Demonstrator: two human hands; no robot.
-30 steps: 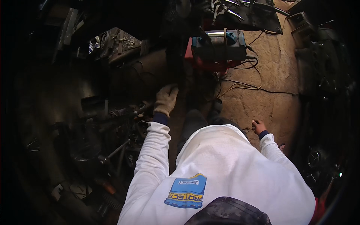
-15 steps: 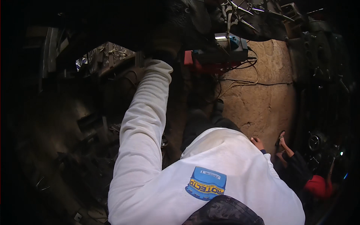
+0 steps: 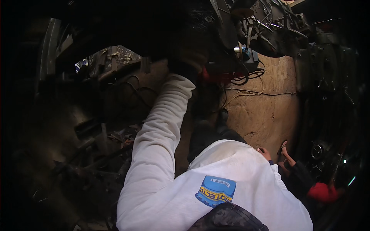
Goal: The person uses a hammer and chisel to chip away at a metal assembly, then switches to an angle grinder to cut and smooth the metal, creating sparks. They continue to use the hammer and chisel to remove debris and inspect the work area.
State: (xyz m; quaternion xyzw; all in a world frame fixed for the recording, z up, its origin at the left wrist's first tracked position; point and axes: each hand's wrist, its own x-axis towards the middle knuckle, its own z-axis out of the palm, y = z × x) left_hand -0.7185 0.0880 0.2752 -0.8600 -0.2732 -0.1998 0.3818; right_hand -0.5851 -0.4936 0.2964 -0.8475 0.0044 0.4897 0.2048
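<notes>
My left arm, in a white sleeve (image 3: 158, 123), stretches forward to a dark cuff. Beyond it my left hand (image 3: 192, 59) is a dim brown shape in deep shadow, against or under a large dark metal body (image 3: 210, 32). Its fingers and anything in them cannot be made out. My right hand (image 3: 264, 153) rests beside my waist at the edge of the white shirt (image 3: 231, 161). Its fingers show in part, loosely apart, holding nothing that I can see.
Tools and metal parts (image 3: 258, 30) lie cluttered ahead. A red and grey machine (image 3: 246, 63) with loose cables (image 3: 246, 91) stands on the brown floor (image 3: 266, 115). Another person's bare leg (image 3: 288, 157) and red garment (image 3: 323, 191) are at right. Scrap metal (image 3: 119, 138) lies at left.
My left forearm has shifted right and slightly nearer in the view. The tools and red machine also appear farther right and lower. My right hand stays by my waist.
</notes>
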